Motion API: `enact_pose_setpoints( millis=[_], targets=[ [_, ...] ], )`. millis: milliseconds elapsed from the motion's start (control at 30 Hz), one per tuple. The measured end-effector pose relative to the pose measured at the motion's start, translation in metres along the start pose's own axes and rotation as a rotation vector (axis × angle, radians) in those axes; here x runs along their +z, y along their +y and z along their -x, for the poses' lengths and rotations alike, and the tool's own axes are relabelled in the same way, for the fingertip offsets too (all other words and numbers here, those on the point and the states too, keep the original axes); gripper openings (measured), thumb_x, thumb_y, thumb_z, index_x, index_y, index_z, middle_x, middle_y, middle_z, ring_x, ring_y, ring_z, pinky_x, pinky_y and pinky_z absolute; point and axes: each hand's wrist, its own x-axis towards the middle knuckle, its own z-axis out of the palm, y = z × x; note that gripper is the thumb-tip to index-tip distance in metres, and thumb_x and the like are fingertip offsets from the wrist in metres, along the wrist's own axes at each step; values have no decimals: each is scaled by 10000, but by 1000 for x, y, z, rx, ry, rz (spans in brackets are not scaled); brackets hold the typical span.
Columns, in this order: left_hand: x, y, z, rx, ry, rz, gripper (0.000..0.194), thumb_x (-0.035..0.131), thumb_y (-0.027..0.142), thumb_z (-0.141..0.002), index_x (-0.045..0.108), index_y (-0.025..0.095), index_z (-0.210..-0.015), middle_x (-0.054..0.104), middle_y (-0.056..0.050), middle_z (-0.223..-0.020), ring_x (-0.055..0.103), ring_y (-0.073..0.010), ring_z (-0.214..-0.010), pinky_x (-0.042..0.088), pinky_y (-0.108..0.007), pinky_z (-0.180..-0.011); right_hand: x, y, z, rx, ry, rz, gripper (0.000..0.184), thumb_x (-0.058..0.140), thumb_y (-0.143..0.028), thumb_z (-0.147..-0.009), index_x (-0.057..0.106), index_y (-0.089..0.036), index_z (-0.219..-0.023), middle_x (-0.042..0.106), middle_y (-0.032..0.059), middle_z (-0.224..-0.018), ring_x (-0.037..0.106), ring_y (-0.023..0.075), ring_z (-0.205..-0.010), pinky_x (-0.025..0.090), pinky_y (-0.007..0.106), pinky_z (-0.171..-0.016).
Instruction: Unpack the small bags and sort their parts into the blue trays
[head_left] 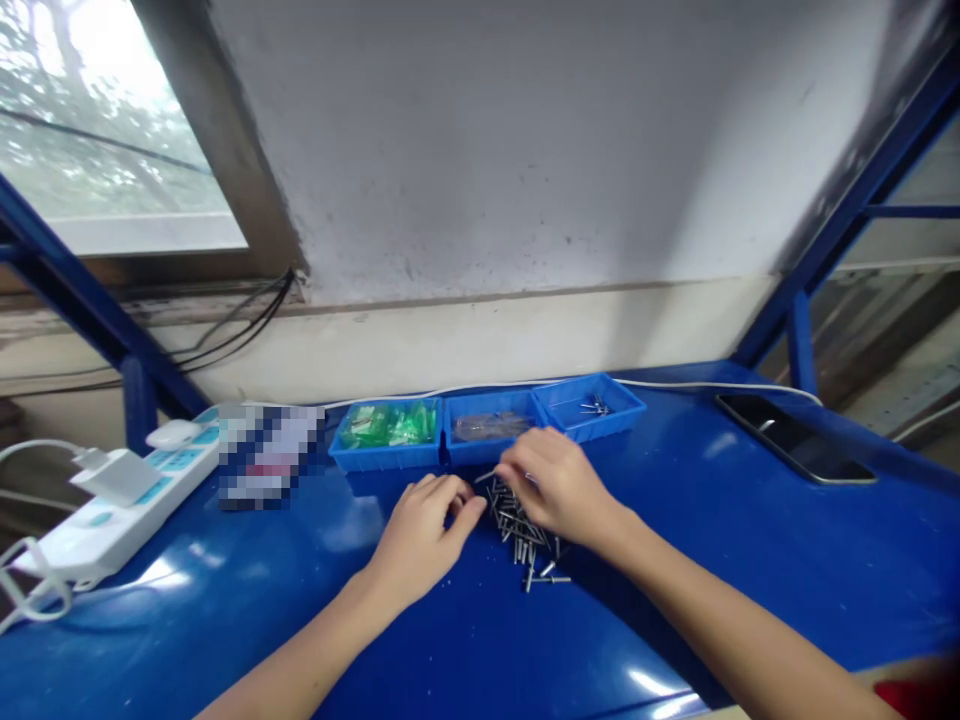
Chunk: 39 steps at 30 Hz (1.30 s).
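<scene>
Head view: the thumb and fingers of the person's right hand point(553, 487) bend toward one another above the far part of a loose heap of metal rivets point(525, 535), and one thin metal pin point(486, 477) shows at their tips. It is too blurred to tell whether they are clamped on it. The left hand point(429, 527) is just left of the heap, its fingers curled and its thumb pointing right toward the pile; a small dark hollow shows between thumb and fingers, but whether the tips meet or hold something cannot be told.

The rivets lie in a tangle on the glossy blue tabletop point(465, 660), partly covered by the right hand, with a few strewn at the near edge of the heap.

Just beyond the hands, three blue plastic bins stand in a row. The left bin point(386, 460) holds green packets point(390, 424), the middle bin point(487, 402) holds clear, brownish packets point(491, 427), and the right bin point(600, 430), turned at an angle, holds a few rivets.

Farther right lies a dark smartphone point(795, 437). Far to the left are a pixelated item point(274, 455) and a white power strip point(97, 535) with a white charger point(120, 477) plugged in. A white cable point(690, 384) runs behind the bins, near the wall point(525, 150).
</scene>
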Motion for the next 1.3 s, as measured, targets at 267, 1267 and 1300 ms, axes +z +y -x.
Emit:
enact_pose_setpoints(
  millis=[267, 1267, 1300],
  targets=[
    [19, -1, -14, 63, -5, -199, 193, 481, 301, -868, 580, 199, -738, 630, -17, -751, 527, -204, -780, 335, -356, -719, -25, 75, 13, 487, 215, 262, 237, 486, -324, -869, 560, -154, -1016, 603, 86, -780, 532, 232, -736, 412, 361, -707],
    [4, -13, -6, 58, 124, 154, 231, 380, 269, -932, 522, 195, -765, 585, 4, -747, 525, -155, -767, 380, -295, -751, 14, -8, 7, 7, -176, -87, 207, 485, -344, -899, 567, -156, -931, 607, 53, -788, 505, 160, -711, 340, 284, -656],
    [4, -13, -6, 55, 123, 159, 257, 367, 273, -937, 512, 193, -740, 579, 5, -723, 523, -155, -753, 378, -296, -742, 14, -9, 7, -4, -181, -74, 194, 486, -331, -900, 565, -158, -940, 605, 51, -792, 504, 161, -719, 338, 284, -660]
  ],
)
